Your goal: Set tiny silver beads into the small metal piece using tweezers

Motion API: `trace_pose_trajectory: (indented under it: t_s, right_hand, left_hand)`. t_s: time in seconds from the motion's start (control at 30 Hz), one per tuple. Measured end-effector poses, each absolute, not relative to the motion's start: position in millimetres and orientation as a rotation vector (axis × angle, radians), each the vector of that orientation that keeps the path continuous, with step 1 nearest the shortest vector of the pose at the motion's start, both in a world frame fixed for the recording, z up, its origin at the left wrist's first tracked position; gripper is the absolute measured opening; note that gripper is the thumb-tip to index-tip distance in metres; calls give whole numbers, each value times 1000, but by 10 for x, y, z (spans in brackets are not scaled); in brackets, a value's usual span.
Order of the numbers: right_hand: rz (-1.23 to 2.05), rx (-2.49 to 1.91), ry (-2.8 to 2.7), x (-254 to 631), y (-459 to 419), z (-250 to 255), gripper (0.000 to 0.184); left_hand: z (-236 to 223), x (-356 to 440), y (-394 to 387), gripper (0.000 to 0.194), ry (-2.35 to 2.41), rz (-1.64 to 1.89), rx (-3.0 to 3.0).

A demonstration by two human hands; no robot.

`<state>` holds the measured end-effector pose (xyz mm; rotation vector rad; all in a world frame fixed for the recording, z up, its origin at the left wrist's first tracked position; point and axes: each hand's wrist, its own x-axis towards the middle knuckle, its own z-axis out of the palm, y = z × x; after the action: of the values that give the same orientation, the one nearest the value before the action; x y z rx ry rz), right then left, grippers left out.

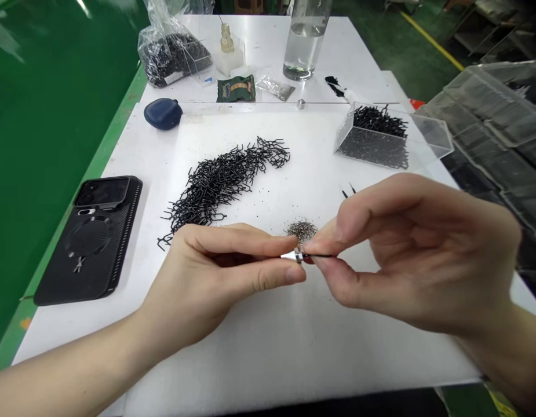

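Note:
My left hand pinches a small silver metal piece between thumb and forefinger. My right hand pinches a thin black wire pin, whose end meets the silver piece. Both hands hover above the white sheet. Just behind the fingertips lies a small heap of tiny grey bits. A long pile of black wire clips stretches behind my left hand.
A black phone lies at the left edge. A clear box of black clips stands back right. Further back are a bag of clips, a blue case, a green packet and a water bottle.

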<state>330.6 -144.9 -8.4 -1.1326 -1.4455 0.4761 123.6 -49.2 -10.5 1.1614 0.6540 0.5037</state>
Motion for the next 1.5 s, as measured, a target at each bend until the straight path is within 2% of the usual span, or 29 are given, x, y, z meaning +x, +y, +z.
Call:
trace_pose_trajectory:
  t_s: [0.27, 0.8, 1.17, 1.5]
  right_hand:
    - [515, -1159, -1409, 3291, -1457, -112, 38]
    - [537, -1058, -1406, 3313, -1395, -123, 46]
    - [425, -1074, -1452, 3311, -1406, -144, 40]
    - [470, -1048, -1432, 3347, -1388, -153, 46]
  left_hand:
    - [-94, 1260, -484, 24, 641, 517, 1135]
    - [-130, 1253, -469, 22, 656, 528, 1146]
    - [-117, 1292, -453, 24, 608, 527, 1122]
    - [-132, 1251, -454, 22, 586, 508, 1107]
